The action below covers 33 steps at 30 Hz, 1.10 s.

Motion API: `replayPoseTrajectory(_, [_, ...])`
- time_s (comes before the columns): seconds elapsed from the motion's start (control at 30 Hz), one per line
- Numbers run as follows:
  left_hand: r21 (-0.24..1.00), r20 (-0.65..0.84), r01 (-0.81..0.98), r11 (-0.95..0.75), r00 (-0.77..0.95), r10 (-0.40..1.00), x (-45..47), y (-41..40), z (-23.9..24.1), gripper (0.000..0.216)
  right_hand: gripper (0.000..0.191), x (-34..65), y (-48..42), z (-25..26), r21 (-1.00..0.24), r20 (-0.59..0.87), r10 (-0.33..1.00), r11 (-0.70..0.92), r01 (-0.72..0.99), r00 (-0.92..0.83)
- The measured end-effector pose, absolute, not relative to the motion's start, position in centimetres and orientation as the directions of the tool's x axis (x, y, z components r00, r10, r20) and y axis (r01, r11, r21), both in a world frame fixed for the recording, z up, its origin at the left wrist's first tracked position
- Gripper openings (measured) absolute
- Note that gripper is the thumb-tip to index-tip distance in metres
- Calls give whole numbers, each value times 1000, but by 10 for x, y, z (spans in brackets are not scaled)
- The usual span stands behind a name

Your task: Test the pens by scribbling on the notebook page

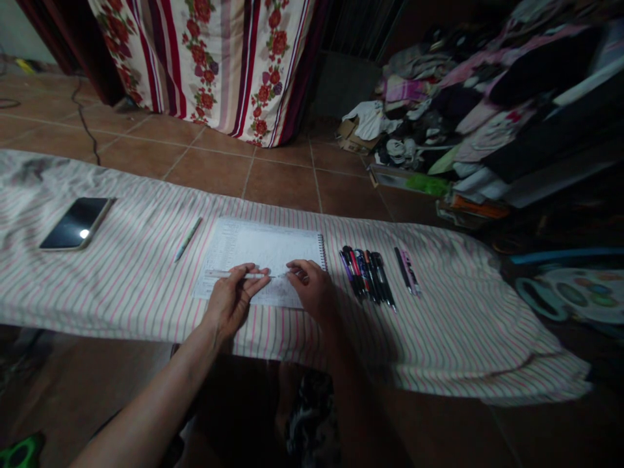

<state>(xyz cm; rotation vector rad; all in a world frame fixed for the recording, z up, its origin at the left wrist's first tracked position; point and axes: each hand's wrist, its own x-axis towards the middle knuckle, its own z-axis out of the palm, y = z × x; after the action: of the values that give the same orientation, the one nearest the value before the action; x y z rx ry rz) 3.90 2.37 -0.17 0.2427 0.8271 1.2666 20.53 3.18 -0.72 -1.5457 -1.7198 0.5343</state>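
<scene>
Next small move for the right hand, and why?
Probably bring the right hand closer to the pen in the left hand: it is held over the notebook, one end pointing toward the right fingers. Whether those pinch a small part, I can't tell.

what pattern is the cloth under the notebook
The cloth has pink and greyish stripes on white, clearest in the head view.

From my station, the notebook under the left hand looks like matt paper, the pale pen it holds like plastic. I see wrinkled, matt cloth around it and a glossy, glass-like phone screen left of that hand.
</scene>
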Motion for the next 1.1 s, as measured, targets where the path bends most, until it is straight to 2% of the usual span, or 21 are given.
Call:
replayPoseTrajectory(0.13, [552, -428, -767, 326, 75, 901, 38, 26, -1, 6, 13, 196, 30, -4, -665, 302, 942, 318, 676, -146])
replayPoseTrajectory(0.27, [520, -443, -784, 338, 90, 892, 36, 27, -1, 7, 13, 188, 30, -5, -612, 341, 913, 397, 683, -225])
replayPoseTrajectory(0.43, [490, -457, -791, 367, 126, 880, 35, 26, 0, 9, 5, 184, 33, -7, -595, 367, 910, 390, 703, -195])
replayPoseTrajectory(0.63, [489, -482, -798, 353, 90, 871, 27, 28, 6, 11, 12, 188, 35, -7, -570, 387, 899, 409, 713, -206])
replayPoseTrajectory(0.87, [564, -492, -782, 267, -58, 869, 5, 33, 14, 11, 15, 202, 39, -6, -590, 388, 909, 372, 717, -151])
replayPoseTrajectory(1.1, [578, -511, -788, 213, -146, 847, -16, 36, 20, 16, 16, 212, 43, -7, -595, 357, 931, 287, 751, -72])
